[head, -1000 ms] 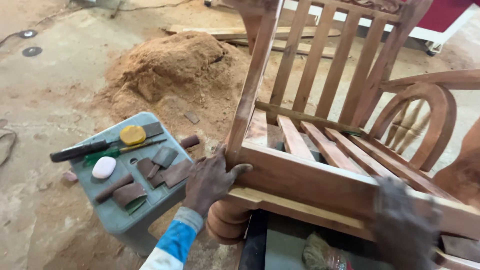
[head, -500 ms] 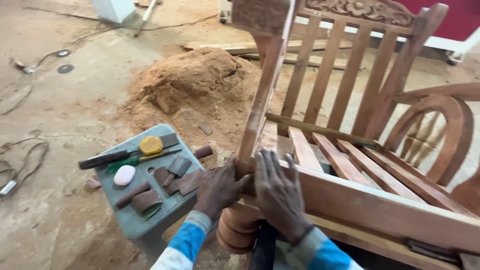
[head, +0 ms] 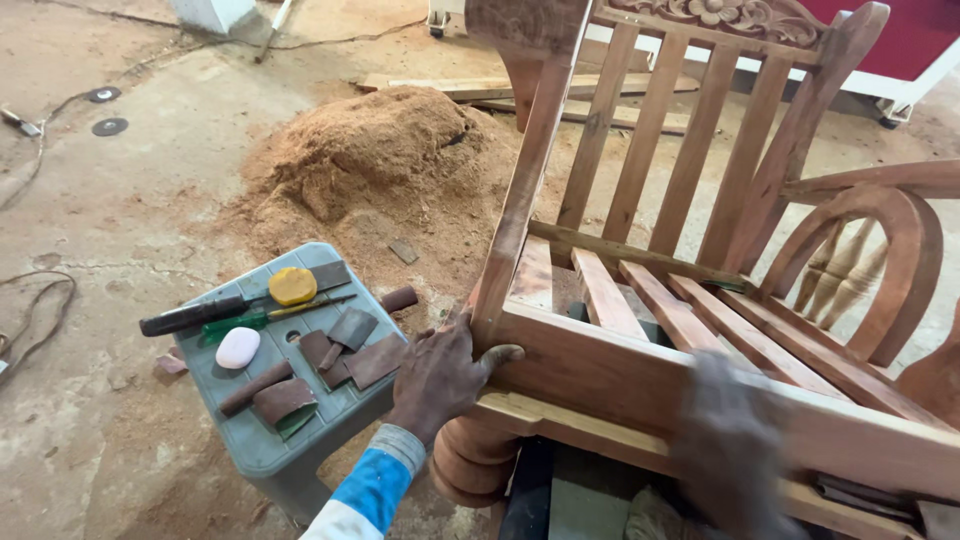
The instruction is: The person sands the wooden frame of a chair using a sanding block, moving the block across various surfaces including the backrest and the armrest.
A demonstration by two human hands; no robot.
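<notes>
The left hand (head: 440, 378) grips the front corner of the wooden chair frame (head: 640, 375), fingers curled around its post. The right hand (head: 728, 440), blurred, lies on the front rail; its grip cannot be told. A grey plastic stool (head: 262, 448) carrying sandpaper scraps (head: 350, 350) stands just left of the frame.

1. Seat slats (head: 690, 320): narrow gaps between them; open space above.
2. Back slats (head: 660, 150): tall slots, barred low down by a cross rail (head: 620, 255).
3. Front rail (head: 700, 390): left hand (head: 440, 375) grips its corner at the upright post (head: 525, 190); blurred right hand (head: 725, 450) lies farther along.
4. Grey stool (head: 255, 450), crowded with tools, stands just beside the corner.
5. Sawdust heap (head: 370, 160) blocks the floor beyond.
</notes>
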